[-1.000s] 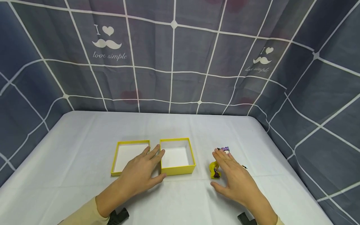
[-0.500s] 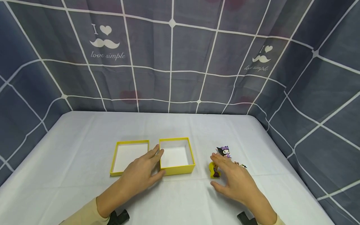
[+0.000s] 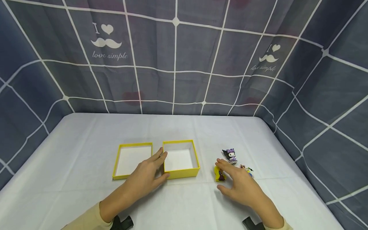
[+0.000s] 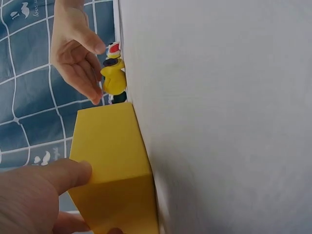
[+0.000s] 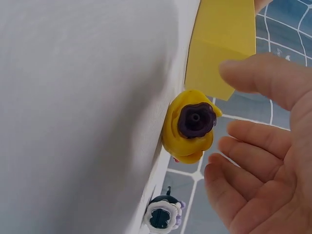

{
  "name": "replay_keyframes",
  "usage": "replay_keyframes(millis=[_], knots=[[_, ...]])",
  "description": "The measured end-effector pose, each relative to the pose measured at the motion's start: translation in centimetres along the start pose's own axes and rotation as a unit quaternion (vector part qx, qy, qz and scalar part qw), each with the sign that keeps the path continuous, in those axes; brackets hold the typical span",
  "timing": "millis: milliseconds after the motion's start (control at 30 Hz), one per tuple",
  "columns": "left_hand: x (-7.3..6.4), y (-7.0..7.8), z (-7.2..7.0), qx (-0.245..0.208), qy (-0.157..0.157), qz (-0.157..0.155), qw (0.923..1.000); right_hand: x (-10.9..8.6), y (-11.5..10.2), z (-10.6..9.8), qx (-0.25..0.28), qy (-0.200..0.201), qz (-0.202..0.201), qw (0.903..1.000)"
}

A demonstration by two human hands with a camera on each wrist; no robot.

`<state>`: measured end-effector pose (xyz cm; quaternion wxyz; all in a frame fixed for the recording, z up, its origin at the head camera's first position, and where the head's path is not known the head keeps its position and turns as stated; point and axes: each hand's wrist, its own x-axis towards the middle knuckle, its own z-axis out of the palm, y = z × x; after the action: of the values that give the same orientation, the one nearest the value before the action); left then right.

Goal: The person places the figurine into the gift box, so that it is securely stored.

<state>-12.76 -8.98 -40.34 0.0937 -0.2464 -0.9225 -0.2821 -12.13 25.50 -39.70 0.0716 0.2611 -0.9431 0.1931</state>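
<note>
My left hand [image 3: 145, 177] rests against the left wall of an open yellow box [image 3: 184, 173], fingers stretched along it and thumb at its front corner. In the left wrist view the thumb lies on the yellow cardboard. My right hand [image 3: 242, 188] hovers with parted, loosely bent fingers over a small yellow figurine [image 3: 217, 173], partly covering it. The right wrist view shows a gap between those fingers and the figurine, which has a dark base [image 5: 196, 120]. Behind it stands a black-and-purple figurine [image 3: 231, 155]. A third, multicoloured figurine [image 3: 249, 170] is partly hidden behind the right hand.
A shallow yellow-rimmed lid [image 3: 122, 176], white inside, lies left of the box. Everything stands on a white cloth-covered table [image 3: 189, 204]. A dark checked curtain [image 3: 161, 86] encloses the back and sides.
My right hand has drawn back slightly towards me, uncovering the black-and-purple figurine and more of the multicoloured one. The left hand and box stay in place.
</note>
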Motion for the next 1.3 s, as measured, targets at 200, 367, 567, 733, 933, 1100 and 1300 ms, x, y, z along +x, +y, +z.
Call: replay_keyframes(millis=[200, 367, 567, 733, 933, 1100, 1300], knots=[[0.0, 0.2, 0.0, -0.021, 0.004, -0.017, 0.9996, 0.1, 0.3, 0.0, 0.005, -0.015, 0.011, 0.9998], [0.1, 0.4, -0.1, -0.040, 0.005, -0.027, 0.9988, 0.2, 0.7, 0.2, 0.007, -0.007, 0.013, 0.9999], [0.1, 0.5, -0.2, -0.069, -0.004, -0.047, 0.9965, 0.3, 1.2, 0.3, 0.011, 0.003, 0.015, 0.9998], [0.1, 0.6, -0.1, -0.103, -0.012, -0.066, 0.9924, 0.4, 1.4, 0.5, 0.034, 0.000, 0.025, 0.9991], [0.1, 0.7, 0.0, -0.110, -0.008, -0.068, 0.9915, 0.4, 1.6, 0.7, 0.051, 0.005, 0.027, 0.9983], [0.1, 0.7, 0.1, -0.115, -0.011, -0.076, 0.9905, 0.5, 1.8, 0.8, 0.069, 0.013, 0.031, 0.9971], [0.0, 0.7, 0.1, -0.123, -0.009, -0.080, 0.9891, 0.6, 1.8, 0.9, 0.106, 0.019, 0.035, 0.9936]])
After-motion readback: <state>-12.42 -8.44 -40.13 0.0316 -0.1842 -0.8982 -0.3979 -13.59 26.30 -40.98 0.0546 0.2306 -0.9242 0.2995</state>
